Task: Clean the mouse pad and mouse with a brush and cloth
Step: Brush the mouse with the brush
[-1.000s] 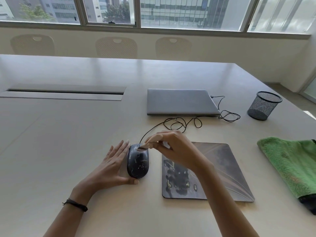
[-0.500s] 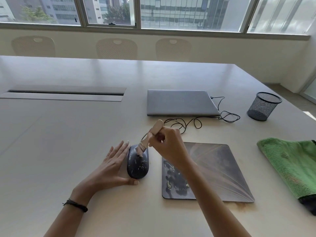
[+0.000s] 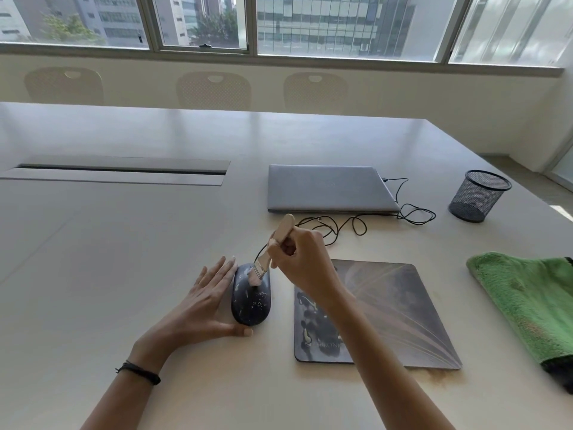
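A dark wired mouse (image 3: pixel 251 301) speckled with pale bits lies on the table left of the grey mouse pad (image 3: pixel 390 308). My left hand (image 3: pixel 206 302) rests flat against the mouse's left side, thumb at its near end. My right hand (image 3: pixel 305 262) grips a small wooden-handled brush (image 3: pixel 273 246), tilted, with its bristles touching the far top of the mouse. My right forearm crosses the pad's left part, where dark smears show. A green cloth (image 3: pixel 533 302) lies at the right edge of the table.
A closed grey laptop (image 3: pixel 328 187) sits beyond the pad, the mouse cable (image 3: pixel 350 226) coiled in front of it. A black mesh cup (image 3: pixel 477 195) stands at the far right. A cable slot (image 3: pixel 121 170) runs along the far left. Brownish dust marks the table near the pad's right corner.
My right hand has raised the brush from lying low across the mouse's far end to a steeper tilt, and the bristles have shifted slightly nearer along the top. My left hand stays in place.
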Demonstrator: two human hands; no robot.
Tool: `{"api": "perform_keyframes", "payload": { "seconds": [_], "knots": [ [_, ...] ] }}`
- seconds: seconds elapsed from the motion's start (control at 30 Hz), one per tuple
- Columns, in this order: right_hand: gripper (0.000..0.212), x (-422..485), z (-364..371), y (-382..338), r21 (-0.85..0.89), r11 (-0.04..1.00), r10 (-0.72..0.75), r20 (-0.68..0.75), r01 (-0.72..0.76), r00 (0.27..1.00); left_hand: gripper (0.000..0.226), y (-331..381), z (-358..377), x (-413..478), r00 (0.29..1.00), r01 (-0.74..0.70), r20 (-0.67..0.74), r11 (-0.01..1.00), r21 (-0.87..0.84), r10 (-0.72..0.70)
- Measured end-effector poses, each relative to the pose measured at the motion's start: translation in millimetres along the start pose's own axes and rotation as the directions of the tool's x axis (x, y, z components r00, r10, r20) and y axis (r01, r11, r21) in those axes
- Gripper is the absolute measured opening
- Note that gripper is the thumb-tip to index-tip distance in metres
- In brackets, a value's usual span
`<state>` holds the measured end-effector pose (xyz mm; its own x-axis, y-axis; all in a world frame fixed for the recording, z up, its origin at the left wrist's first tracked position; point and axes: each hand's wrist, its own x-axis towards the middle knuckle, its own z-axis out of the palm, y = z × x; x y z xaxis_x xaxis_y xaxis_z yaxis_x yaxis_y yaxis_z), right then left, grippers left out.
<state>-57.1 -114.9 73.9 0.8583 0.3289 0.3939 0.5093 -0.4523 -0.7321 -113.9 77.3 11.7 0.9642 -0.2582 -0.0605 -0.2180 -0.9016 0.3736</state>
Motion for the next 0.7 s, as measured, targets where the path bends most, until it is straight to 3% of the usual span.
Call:
{"api": "perform_keyframes", "payload": {
  "seconds": [0.27,0.4,0.57,0.7],
  "knots": [
    [0.022,-4,1,2,0.016,0.999,-0.033,-0.015,0.033,0.999,0.137,0,-1,0,1.0,-0.001,-0.001,1.0,0.009,0.001],
    [0.023,-5,-7,1,0.005,1.0,-0.02,0.045,0.02,0.999,0.136,0,0,0,1.0,-0.002,-0.001,1.0,0.014,0.002],
    [0.024,-5,-12,3,0.0,1.0,0.001,-0.07,-0.001,0.998,0.137,0,1,0,1.0,0.0,-0.016,1.0,0.017,0.0],
    [0.021,-10,-8,7,0.019,0.999,-0.031,0.035,0.03,0.999,0.134,-1,0,0,1.0,-0.001,-0.016,1.0,0.018,0.002]
  ]
}}
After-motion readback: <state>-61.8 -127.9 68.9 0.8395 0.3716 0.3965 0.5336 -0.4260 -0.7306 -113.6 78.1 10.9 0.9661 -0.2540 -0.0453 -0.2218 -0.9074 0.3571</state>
